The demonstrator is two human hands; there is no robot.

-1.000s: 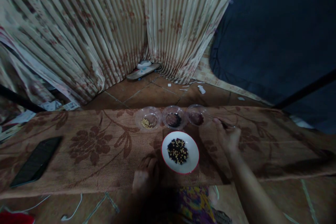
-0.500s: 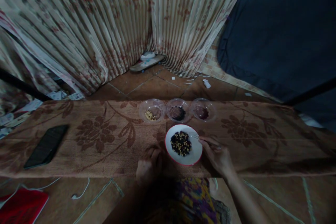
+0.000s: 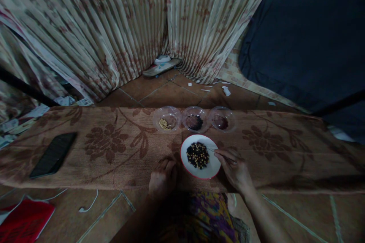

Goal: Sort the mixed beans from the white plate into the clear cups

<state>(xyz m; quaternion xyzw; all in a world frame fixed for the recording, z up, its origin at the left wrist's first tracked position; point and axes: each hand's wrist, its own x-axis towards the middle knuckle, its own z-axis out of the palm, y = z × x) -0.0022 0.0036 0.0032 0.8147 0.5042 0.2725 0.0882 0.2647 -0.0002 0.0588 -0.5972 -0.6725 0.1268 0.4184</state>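
A white plate with a red rim point(image 3: 211, 169) holds a heap of mixed dark and pale yellow beans point(image 3: 197, 155). My right hand point(image 3: 235, 167) is at the plate's right side, its fingers closed around thin metal tweezers point(image 3: 211, 148) whose tips point at the heap. To the left of the plate, my left hand point(image 3: 163, 177) rests on the cloth, curled closed with nothing visible in it. Behind the plate stand three clear plastic bowls in a row: one with yellow beans point(image 3: 163, 123), one with black beans point(image 3: 196, 122), one with dark red beans point(image 3: 222, 122).
A patterned brown cloth point(image 3: 128, 174) covers the narrow table. A black phone point(image 3: 54, 155) lies at its left end. Beyond are striped curtains point(image 3: 128, 26), a skateboard point(image 3: 161, 68) and scraps on the tiled floor. A red bag point(image 3: 27, 220) and a white cable point(image 3: 90, 203) lie below.
My right hand and the tweezers have shifted slightly at the plate's right edge, the tips still by the heap. My left hand stays put. The whole view has moved a little.
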